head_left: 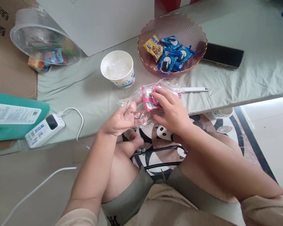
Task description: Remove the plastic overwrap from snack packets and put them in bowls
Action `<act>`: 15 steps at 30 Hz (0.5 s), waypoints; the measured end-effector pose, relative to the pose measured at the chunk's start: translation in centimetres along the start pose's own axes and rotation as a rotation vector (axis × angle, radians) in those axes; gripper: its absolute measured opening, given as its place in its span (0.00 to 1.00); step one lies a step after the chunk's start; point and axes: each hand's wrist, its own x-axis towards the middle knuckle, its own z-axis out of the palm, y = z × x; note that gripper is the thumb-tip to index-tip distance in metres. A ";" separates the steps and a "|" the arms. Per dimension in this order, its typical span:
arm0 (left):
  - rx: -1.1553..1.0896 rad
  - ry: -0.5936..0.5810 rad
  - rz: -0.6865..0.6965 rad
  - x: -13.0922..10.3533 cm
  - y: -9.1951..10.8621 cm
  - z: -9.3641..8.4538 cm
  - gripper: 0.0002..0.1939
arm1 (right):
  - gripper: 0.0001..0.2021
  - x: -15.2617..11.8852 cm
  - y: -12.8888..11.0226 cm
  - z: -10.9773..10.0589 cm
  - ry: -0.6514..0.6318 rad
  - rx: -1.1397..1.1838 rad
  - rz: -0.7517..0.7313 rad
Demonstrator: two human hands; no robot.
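Note:
My left hand (124,118) grips the left end of a clear plastic bag (138,115), its fingers partly covered by the crinkled film. Pink-and-white packets (148,99) with small print lie at the bag's right part, by the table's front edge. Curled over these packets from the right is my right hand (173,110), its fingertips pressed on them. Whether the packets are fully inside the bag, I cannot tell. A slim white pen-like stick (194,89) lies just beyond my right hand.
Behind my hands stand a paper cup (118,69) with clear plastic in it and a scalloped bowl (172,28) of blue and yellow snack packets. A black box (223,56) lies right; a white power bank (46,130) with a cable, a green container (16,116) and a tipped plastic tub (44,37) are left.

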 end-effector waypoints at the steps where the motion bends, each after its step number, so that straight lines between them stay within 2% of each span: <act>1: -0.006 0.010 -0.004 0.0 0.0 -0.1 0.20 | 0.28 0.1 0.2 -0.1 0.002 -0.008 0.001; 7: -0.087 0.144 0.007 0.4 0.5 -0.6 0.23 | 0.20 0.6 1.2 -1.5 -0.030 0.087 0.010; 12: -0.081 0.109 -0.040 0.6 0.5 -0.3 0.20 | 0.25 0.7 1.1 -0.8 0.023 0.044 -0.034; 15: -0.083 0.104 -0.039 0.7 0.4 -0.1 0.19 | 0.24 0.9 1.2 -0.7 0.044 0.021 -0.043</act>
